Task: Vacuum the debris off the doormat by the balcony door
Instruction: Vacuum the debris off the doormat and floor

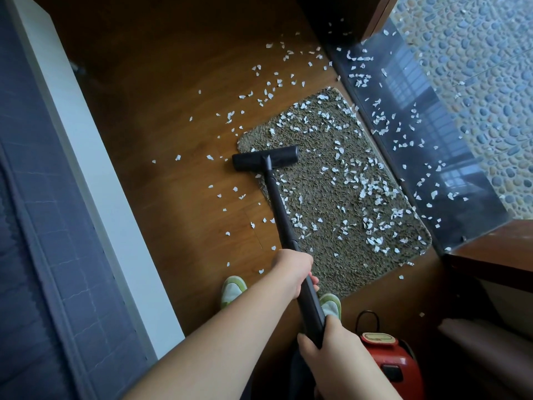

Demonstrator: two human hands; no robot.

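A grey-brown shaggy doormat [326, 203] lies on the wooden floor beside the balcony door sill. White paper scraps [366, 189] are strewn over the mat, the floor and the sill. The black vacuum head [265, 158] rests on the mat's near-left corner, partly over its edge. Its black tube [281, 209] runs back toward me. My left hand [292, 274] grips the tube further down, and my right hand [327, 345] grips it near its upper end.
The red vacuum body [389, 359] sits on the floor at my right. My feet in green-white slippers [232, 290] stand just short of the mat. A dark polished sill [427, 157] and pebble balcony floor lie to the right, a bed with white frame [95, 183] to the left.
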